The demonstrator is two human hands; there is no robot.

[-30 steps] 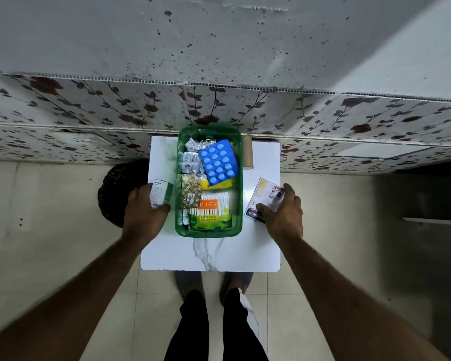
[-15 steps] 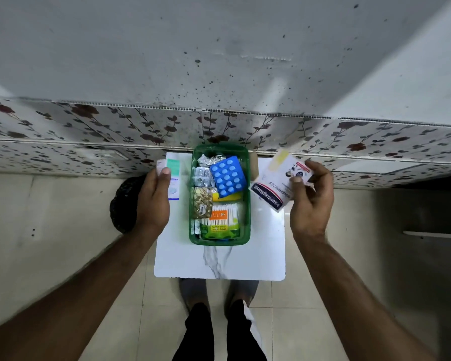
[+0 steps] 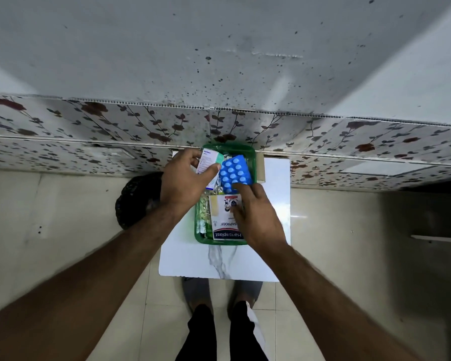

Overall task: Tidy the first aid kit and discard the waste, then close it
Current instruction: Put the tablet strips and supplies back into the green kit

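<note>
A green plastic kit box (image 3: 253,162) stands open on a small white table (image 3: 219,264). My left hand (image 3: 185,183) holds a small white-and-green medicine carton (image 3: 208,160) over the box's far left corner. A blue blister pack (image 3: 235,173) lies tilted in the far part of the box. My right hand (image 3: 255,217) rests on a white Hansaplast plaster packet (image 3: 223,220) that lies flat in the near part of the box, its fingers spread, one touching the blue pack. Foil strips (image 3: 203,212) show along the box's left side.
A black bag (image 3: 136,199) sits on the floor left of the table. A brown cardboard piece (image 3: 260,168) stands right of the box. A floral-panelled wall (image 3: 89,131) runs right behind the table. My feet (image 3: 219,290) are under the near edge.
Both hands came in over the box from its sides. The plaster packet went from the air on the right down into the box; the carton moved from the left to above the far corner.
</note>
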